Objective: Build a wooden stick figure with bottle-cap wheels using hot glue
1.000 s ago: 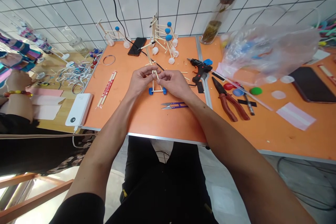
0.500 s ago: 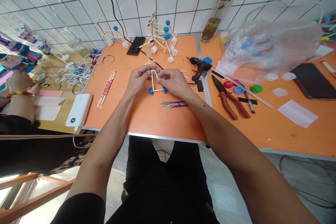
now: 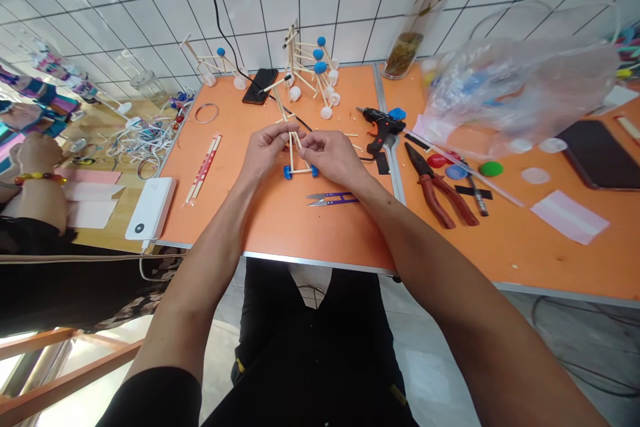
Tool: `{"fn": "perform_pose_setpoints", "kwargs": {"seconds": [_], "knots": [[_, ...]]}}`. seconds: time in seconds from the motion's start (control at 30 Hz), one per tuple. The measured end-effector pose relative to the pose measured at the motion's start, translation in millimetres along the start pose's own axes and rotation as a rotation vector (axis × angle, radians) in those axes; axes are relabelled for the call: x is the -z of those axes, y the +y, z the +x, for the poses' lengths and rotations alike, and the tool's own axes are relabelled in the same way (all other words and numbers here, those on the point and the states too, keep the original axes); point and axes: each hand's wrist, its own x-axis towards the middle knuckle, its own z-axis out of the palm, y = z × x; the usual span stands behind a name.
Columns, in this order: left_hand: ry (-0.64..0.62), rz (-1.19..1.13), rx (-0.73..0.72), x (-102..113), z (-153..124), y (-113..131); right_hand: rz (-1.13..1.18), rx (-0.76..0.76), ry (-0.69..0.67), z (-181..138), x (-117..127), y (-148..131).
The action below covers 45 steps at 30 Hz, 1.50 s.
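Between my two hands stands a frame of wooden sticks (image 3: 291, 155) with blue bottle-cap wheels at its near end. My left hand (image 3: 267, 150) is closed on its left side, the fingertips pinching the sticks. From the right, my right hand (image 3: 327, 155) pinches the slanting stick of the same frame. A longer part of it reaches away toward the phone. Just in front of my right hand lies a pair of thread snips (image 3: 333, 199) with purple handles. Behind the hands are more stick frames (image 3: 305, 63) with blue and white caps.
A glue gun (image 3: 381, 128) and red-handled pliers (image 3: 440, 190) lie to the right, near a plastic bag (image 3: 520, 87) and a glass bottle (image 3: 407, 33). Wrapped chopsticks (image 3: 203, 169) and a white power bank (image 3: 150, 209) are left. Another person's hand (image 3: 37, 155) is at the far left.
The view has shifted very slightly. Both hands keep the same hold on the stick frame, and nothing else has visibly moved.
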Motion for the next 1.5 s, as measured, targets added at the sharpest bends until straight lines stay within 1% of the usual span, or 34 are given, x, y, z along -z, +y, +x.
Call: {"fn": "perform_pose_setpoints", "kwargs": {"seconds": [0.43,0.63,0.9,1.3,1.5], "knots": [[0.025,-0.003,0.008,-5,1,3,-0.128,0.083,0.037,-2,-1,3],[0.023,-0.014,0.025,-3,0,6,-0.157,0.107,0.04,-2,-1,2],[0.025,-0.017,0.047,-2,1,10,-0.184,0.102,0.016,-4,-1,0],[0.044,0.096,0.037,-3,0,12,-0.198,0.104,0.031,-3,-2,1],[0.041,0.063,0.042,-4,0,9,-0.185,0.103,0.029,-3,-3,3]]}}
